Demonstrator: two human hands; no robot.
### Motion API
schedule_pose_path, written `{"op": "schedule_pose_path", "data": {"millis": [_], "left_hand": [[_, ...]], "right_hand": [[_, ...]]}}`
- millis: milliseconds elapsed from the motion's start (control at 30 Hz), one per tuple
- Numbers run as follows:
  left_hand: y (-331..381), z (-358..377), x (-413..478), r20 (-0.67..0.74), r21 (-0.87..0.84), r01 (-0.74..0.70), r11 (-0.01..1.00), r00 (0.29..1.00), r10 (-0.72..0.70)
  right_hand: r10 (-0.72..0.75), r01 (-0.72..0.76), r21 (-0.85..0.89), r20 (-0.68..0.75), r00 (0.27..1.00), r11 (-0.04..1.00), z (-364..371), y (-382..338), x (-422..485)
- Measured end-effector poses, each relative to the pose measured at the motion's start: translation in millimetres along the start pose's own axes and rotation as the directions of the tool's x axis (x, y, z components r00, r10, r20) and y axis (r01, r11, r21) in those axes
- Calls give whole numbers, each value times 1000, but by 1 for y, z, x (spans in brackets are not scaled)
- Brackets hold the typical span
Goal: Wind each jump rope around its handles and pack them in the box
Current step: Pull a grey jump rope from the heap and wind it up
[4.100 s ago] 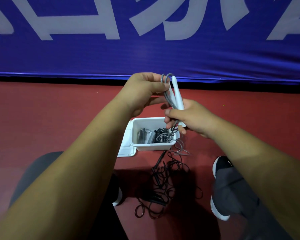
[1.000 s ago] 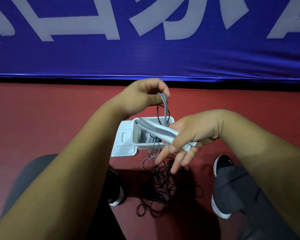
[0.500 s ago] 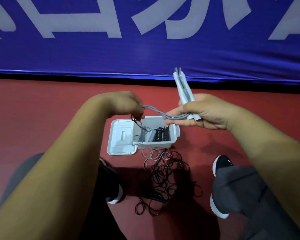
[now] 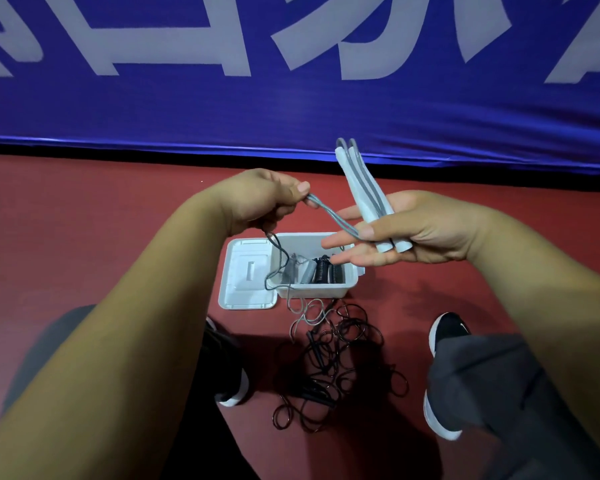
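Now I'm watching the white box (image 4: 312,291) sitting open on the floor (image 4: 84,237); the right hand (image 4: 426,233) is gripping the two pale handles (image 4: 357,188) nearly upright under its thumb, the left hand (image 4: 257,202) pinching their grey cord (image 4: 329,215) taut between them.

Box's (image 4: 312,291) far-rt corner hidden behind right hand (image 4: 423,230); handles (image 4: 361,188) partly under its thumb; gray rope (image 4: 333,216) runs unseen thru left hand (image 4: 260,199).

Dim, soft shadows, wide-angle edge distortion
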State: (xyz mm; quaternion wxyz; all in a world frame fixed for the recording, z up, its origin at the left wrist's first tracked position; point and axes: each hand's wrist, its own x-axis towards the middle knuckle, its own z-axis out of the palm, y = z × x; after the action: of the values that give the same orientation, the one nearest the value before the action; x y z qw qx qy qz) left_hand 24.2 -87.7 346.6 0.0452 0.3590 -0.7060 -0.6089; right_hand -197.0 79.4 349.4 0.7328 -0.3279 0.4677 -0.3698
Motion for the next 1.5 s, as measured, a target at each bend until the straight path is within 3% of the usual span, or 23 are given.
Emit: {"op": "schedule_pose_path", "data": {"millis": [167,333,533,667,867,1067,1233,1300,1367,1500], "left_hand": [[2,14,5,61,-66,-37,997,997,41],[5,25,7,177,-35,-103,994,978,107],[21,37,0,281,116,-160,980,952,122],[28,42,0,254,145,-206,968,953,165],[35,39,-1,221,229,-191,955,965,140],[32,34,0,62,304,-52,951,997,35],[22,33,-1,55,453,141,880,981,-186],[14,37,3,39,321,217,922,970,-241],[8,44,8,17,67,245,967,969,-247],[2,56,16,-60,-195,165,967,982,-180]], "right_hand": [[151,-136,-87,193,970,987,-1,8,3],[303,-235,-261,259,917,936,12,17,7],[474,-328,-481,220,853,813,20,18,10],[499,-408,-465,87,862,786,14,23,13],[380,-409,-397,-155,912,821,-1,32,21],[144,-274,-324,-373,917,906,-11,33,38],[20,-178,-344,-416,909,922,-8,30,44],[-42,-126,-366,-417,908,922,-3,28,46],[-94,-86,-396,-414,906,914,1,26,48],[-155,-29,-432,-384,910,901,6,24,52]]}}
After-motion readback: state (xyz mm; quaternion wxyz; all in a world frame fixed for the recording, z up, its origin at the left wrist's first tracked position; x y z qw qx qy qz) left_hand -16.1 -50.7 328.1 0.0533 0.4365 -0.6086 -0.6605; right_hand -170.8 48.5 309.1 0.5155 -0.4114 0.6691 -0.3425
